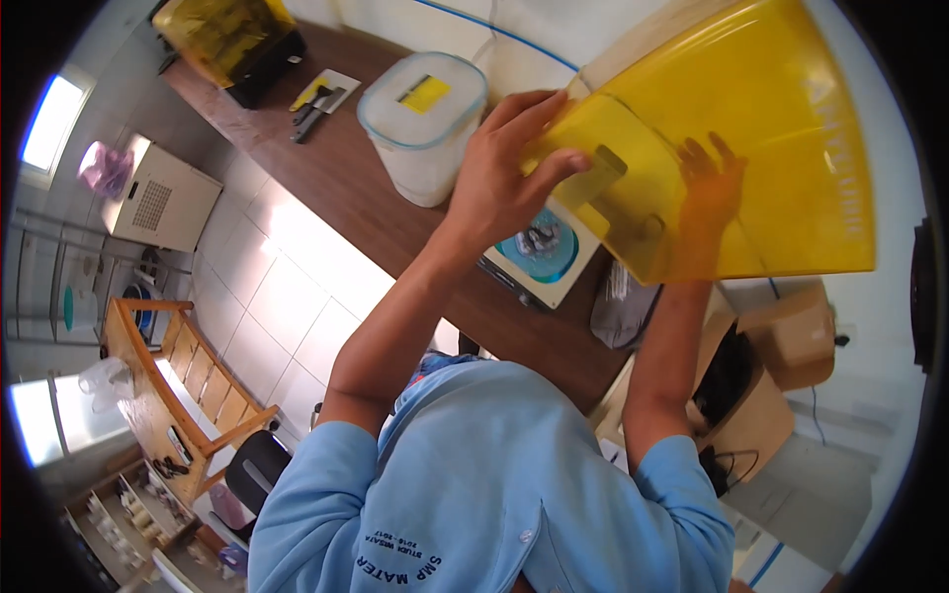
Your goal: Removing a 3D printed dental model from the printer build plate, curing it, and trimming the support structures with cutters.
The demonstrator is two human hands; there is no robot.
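Note:
A large see-through yellow plastic cover (771, 128) is held up in the air at the upper right. My left hand (509, 163) grips its left edge, thumb on the near side and fingers over the edge. Through the yellow plastic shows my right hand (710, 193), raised behind the panel with its fingers apart, seeming to support it; the exact contact is hard to see. Below the cover, on the brown table (395, 242), sits a cream-coloured device (554, 292) with a turquoise round plate (539, 247) and a shiny silvery middle, partly hidden by the cover.
Left of my left hand stands a white tub (420, 124) with a clear lid. Farther along are a dark tool (314, 114) and a yellow hood on a black base (232, 44). A grey bundle (623, 306) and open cardboard boxes (786, 336) lie right; a wooden bench (188, 395) is left.

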